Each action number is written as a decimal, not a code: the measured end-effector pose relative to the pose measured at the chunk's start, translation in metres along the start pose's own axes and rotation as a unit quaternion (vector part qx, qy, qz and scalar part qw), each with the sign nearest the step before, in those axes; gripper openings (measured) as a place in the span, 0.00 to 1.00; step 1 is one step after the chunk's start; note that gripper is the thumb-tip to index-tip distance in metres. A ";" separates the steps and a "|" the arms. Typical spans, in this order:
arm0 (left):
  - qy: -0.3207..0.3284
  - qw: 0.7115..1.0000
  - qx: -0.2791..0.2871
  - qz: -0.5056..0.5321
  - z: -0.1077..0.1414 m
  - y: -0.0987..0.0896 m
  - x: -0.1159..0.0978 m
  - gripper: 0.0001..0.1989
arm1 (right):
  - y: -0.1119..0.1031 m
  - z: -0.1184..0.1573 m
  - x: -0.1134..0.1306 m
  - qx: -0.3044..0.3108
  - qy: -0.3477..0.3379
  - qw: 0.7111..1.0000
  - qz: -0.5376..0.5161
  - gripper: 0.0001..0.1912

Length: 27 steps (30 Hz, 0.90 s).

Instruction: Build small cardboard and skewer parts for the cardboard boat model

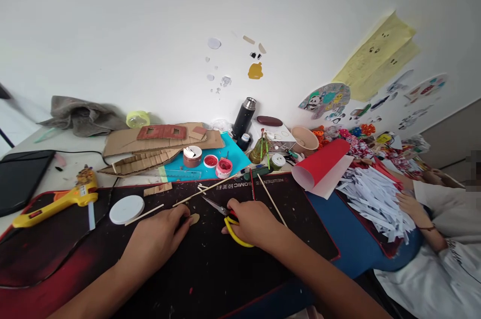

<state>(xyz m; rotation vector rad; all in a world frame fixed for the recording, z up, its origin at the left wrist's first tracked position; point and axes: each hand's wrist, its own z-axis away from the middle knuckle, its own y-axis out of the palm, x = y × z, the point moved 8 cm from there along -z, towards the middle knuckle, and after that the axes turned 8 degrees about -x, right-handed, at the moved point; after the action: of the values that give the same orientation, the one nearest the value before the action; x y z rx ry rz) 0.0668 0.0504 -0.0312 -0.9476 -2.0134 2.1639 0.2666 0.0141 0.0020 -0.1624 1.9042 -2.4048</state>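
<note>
My right hand (251, 220) is closed round the yellow handle of a pair of scissors (216, 205), whose blades point up and left over the dark mat. Between the thumb and fingertips of my left hand (160, 231) is a small tan piece of cardboard (194, 219), apart from the blades. Beyond both hands lies a thin wooden stick (206, 190). A shorter stick (145, 214) rests beside my left hand, touching or near a white round lid (127, 209). Close to my right hand are a red-handled brush (252, 186) and another stick (271, 199).
A yellow glue gun (56, 207) with its cable lies at left. Behind are a cardboard boat hull (143, 163), red paint jars (224, 168) and a black thermos (244, 117). Rolled red paper (321, 164) lies at right, near white paper strips (376, 204) under another person's hand (413, 209).
</note>
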 end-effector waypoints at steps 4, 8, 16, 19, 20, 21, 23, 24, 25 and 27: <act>-0.005 1.000 0.004 0.005 0.000 0.000 -0.001 0.17 | -0.014 0.005 0.004 0.019 -0.037 0.999 0.013 0.19; -0.010 1.000 0.017 0.000 -0.001 0.003 0.001 0.19 | -0.021 0.005 0.003 0.031 -0.056 0.998 0.003 0.18; -0.018 0.999 0.022 0.017 -0.001 0.007 0.007 0.21 | -0.026 -0.011 -0.033 -0.093 0.025 0.985 -0.145 0.09; -0.017 0.999 0.018 0.027 -0.001 0.007 0.009 0.22 | -0.025 -0.011 -0.046 -0.150 0.049 0.962 -0.224 0.08; -0.017 0.999 0.017 0.029 -0.001 0.007 0.009 0.22 | -0.024 -0.011 -0.050 -0.170 0.055 0.952 -0.249 0.09; -0.017 0.999 0.016 0.030 -0.002 0.007 0.010 0.22 | -0.023 -0.009 -0.054 -0.188 0.061 0.941 -0.274 0.09; -0.018 0.999 0.013 0.031 -0.003 0.006 0.010 0.22 | -0.021 -0.007 -0.064 -0.216 0.076 0.918 -0.323 0.11; -0.019 0.999 0.011 0.032 -0.003 0.006 0.010 0.22 | -0.018 -0.005 -0.069 -0.226 0.089 0.906 -0.347 0.12; -0.020 0.999 0.010 0.032 -0.003 0.005 0.010 0.22 | -0.015 -0.004 -0.076 -0.232 0.105 0.892 -0.374 0.13; -0.022 0.999 0.013 0.033 -0.003 0.005 0.010 0.22 | -0.008 -0.003 -0.089 -0.236 0.144 0.857 -0.434 0.16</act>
<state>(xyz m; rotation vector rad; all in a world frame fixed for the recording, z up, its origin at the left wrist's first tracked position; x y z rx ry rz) 0.0622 0.0568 -0.0392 -0.9848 -1.9943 2.2589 0.3549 0.0290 0.0054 -0.9177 3.0544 -2.3979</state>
